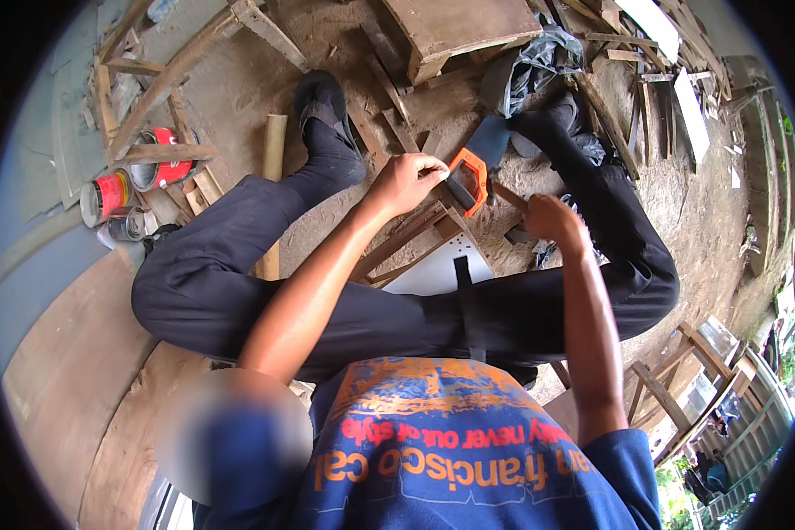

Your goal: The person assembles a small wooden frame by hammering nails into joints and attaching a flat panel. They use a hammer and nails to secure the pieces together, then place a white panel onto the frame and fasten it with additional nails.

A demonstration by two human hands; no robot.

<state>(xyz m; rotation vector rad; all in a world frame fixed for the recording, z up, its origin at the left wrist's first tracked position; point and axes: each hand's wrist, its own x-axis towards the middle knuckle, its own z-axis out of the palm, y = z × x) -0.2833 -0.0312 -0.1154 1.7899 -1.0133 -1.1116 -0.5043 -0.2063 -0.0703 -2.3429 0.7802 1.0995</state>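
Observation:
Between my hands is a handsaw with an orange-and-black handle (pixel 479 173); its dark blade (pixel 489 140) points away from me. My left hand (pixel 408 183) is closed in a pinch, fingertips right by the saw handle's left side. A small whitish bit shows at those fingertips, too small to name. On the other side, my right hand (pixel 552 219) is wrapped round a narrow brown wooden piece (pixel 509 196), whose far end reaches toward the saw handle. Below the saw, a wooden frame with a white panel (pixel 442 268) lies against my legs.
A wooden stool-like box (pixel 459 34) stands ahead, beside a grey plastic bag (pixel 543 62). Red cans (pixel 161 159) and a wooden frame (pixel 155 75) are at the left. A bamboo-like pole (pixel 275 146) lies by my left leg. Scrap timber (pixel 623 124) is piled at the right.

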